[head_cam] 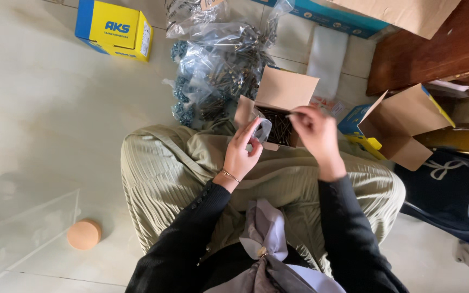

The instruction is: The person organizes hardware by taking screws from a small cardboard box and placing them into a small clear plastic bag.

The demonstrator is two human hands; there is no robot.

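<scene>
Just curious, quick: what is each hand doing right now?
Left hand: closed on a small clear bag.
Right hand: pinching some screws over the open box.

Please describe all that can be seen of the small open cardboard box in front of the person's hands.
The box is small, of plain brown cardboard, with its flaps open and the back flap standing up. It is full of thin dark screws. It sits at the person's knees, on the edge of the green skirt. The left hand holds a small clear bag at its near edge; the right hand holds a screw above it. Bags of screws lie behind.
</scene>
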